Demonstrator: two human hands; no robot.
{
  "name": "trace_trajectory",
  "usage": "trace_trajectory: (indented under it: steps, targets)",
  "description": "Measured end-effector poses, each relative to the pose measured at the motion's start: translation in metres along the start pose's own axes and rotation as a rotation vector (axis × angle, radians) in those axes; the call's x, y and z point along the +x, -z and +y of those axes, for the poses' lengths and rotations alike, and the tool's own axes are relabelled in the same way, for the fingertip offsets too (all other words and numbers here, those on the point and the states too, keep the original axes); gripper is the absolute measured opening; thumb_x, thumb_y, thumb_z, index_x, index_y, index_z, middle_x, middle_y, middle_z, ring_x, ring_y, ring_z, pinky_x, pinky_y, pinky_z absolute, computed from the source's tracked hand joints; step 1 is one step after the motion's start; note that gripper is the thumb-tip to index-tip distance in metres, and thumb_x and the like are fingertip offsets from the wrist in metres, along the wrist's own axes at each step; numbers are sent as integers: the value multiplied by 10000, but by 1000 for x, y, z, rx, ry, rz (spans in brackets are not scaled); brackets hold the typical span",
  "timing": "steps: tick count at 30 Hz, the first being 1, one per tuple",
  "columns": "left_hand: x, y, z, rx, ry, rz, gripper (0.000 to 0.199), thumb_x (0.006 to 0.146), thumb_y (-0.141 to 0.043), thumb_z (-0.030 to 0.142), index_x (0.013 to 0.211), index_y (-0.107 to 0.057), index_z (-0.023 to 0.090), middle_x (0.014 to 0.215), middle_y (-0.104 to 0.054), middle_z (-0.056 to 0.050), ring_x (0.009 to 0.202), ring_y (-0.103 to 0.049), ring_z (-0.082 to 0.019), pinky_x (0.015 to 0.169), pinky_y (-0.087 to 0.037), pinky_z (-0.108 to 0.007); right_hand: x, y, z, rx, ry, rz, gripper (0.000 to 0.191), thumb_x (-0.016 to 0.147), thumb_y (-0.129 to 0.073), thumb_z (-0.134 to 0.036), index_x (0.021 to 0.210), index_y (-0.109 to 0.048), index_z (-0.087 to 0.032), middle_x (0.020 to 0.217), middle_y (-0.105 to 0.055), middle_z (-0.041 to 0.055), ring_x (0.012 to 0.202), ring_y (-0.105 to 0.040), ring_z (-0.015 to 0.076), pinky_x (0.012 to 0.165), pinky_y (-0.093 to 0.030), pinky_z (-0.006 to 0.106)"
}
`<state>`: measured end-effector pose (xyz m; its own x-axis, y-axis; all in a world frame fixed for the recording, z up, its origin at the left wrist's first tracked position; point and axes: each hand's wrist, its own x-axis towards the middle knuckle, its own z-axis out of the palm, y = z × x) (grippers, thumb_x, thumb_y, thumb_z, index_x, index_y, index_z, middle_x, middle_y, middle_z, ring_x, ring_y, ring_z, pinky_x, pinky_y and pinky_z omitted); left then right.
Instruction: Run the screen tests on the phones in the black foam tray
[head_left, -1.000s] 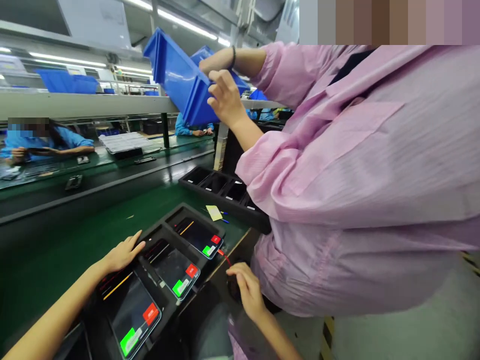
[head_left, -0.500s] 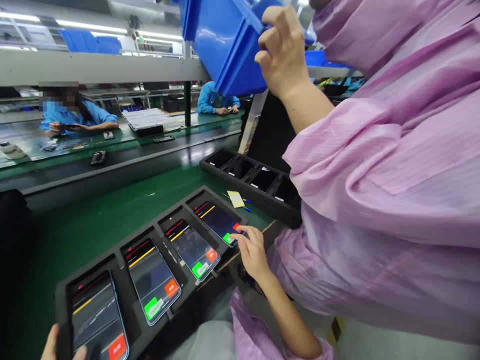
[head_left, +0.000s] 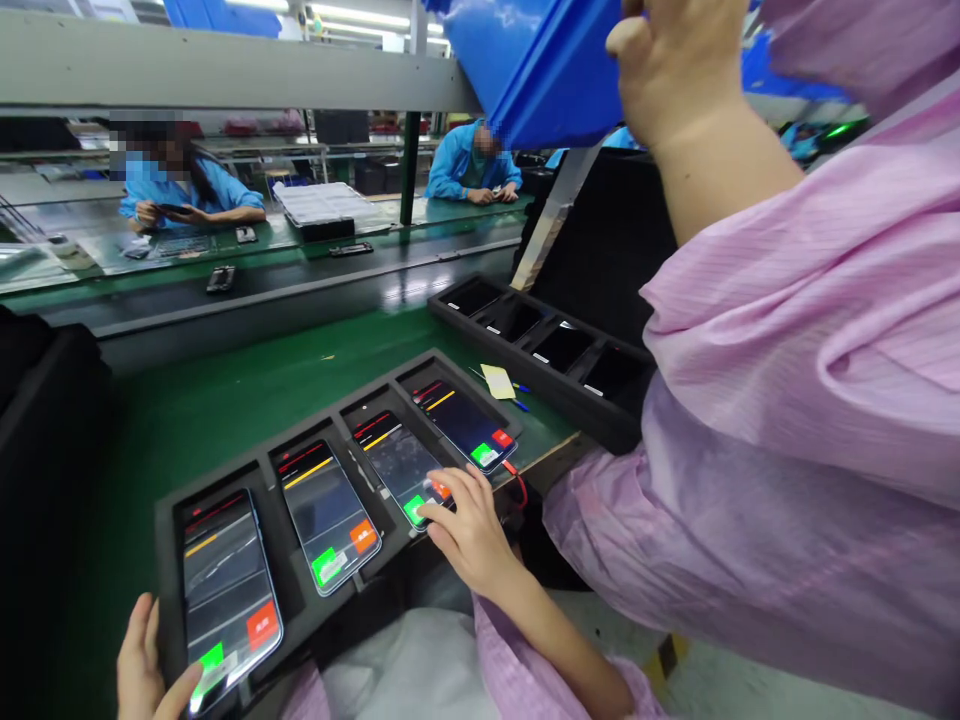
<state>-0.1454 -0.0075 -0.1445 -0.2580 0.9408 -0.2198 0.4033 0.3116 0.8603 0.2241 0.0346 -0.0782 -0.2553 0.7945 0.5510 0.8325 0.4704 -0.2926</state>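
Note:
Four-slot black foam tray (head_left: 169, 560) holds several lit smartphones, each showing a green and a red button. My left hand (head_left: 150, 665) straddles the tray's left end, fingers stretched along its outer side and thumb at the green button of the leftmost phone (head_left: 229, 580). Over the lower end of the third phone (head_left: 390, 455) is my right hand (head_left: 472, 525), fingers spread, a fingertip at the green button. Untouched are the second phone (head_left: 322, 510) and the rightmost phone (head_left: 461, 415), which has a red cable (head_left: 521, 485) by its lower end.
Beside me a person in pink (head_left: 810, 330) raises a blue bin (head_left: 555, 80). A second black tray (head_left: 517, 335) with dark-screened phones lies behind, near a yellow note (head_left: 497, 381) and blue pens. People in blue sit across the line. Black foam (head_left: 45, 420) stands at left.
My right hand has moved left from the rightmost phone to the third one. The left thumb has come onto the leftmost phone's lower end. The view has shifted left and downward.

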Motion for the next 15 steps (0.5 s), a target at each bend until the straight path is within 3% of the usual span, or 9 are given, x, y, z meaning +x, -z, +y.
trace_trajectory:
  steps: [3,6,9,12,15]
  targets:
    - [-6,0,10,55,30,-10,866,746,-395,516,1399,135,310,1533,-42,58,1388,-67,-251,1139,-148,-418,5,-6,-13,15,49,-47,343,928,-317,-345,955,-642,-238,1166,-530,85,1116,-427,239,1012,-267,489]
    - [-13,-2,21,107,-16,-11,793,794,-350,479,1402,132,318,1533,2,69,1390,-43,-250,1140,-125,-420,15,-16,-35,69,217,-150,319,905,-384,-439,1026,-618,-259,1165,-541,74,1120,-431,234,1027,-264,482]
    - [-18,-4,27,128,-57,-30,762,820,-325,431,1397,158,305,1532,55,61,1390,-17,-247,1136,-131,-417,28,-25,-55,84,351,-269,279,885,-446,-459,968,-628,-265,1191,-548,63,1132,-435,228,1030,-278,478]
    - [-18,-9,35,33,-24,-1,703,830,-270,371,1410,114,274,1535,10,37,1391,-52,-225,1128,-155,-390,40,-29,-60,129,354,-261,268,905,-425,-415,894,-634,-248,1179,-558,65,1121,-449,224,1025,-287,481]
    - [-12,-15,44,-83,57,108,669,811,-242,308,1420,30,250,1529,-89,2,1378,-150,-205,1111,-207,-362,49,-31,-51,189,264,-198,325,940,-329,-357,938,-631,-237,1080,-580,76,1049,-484,211,1019,-280,484]
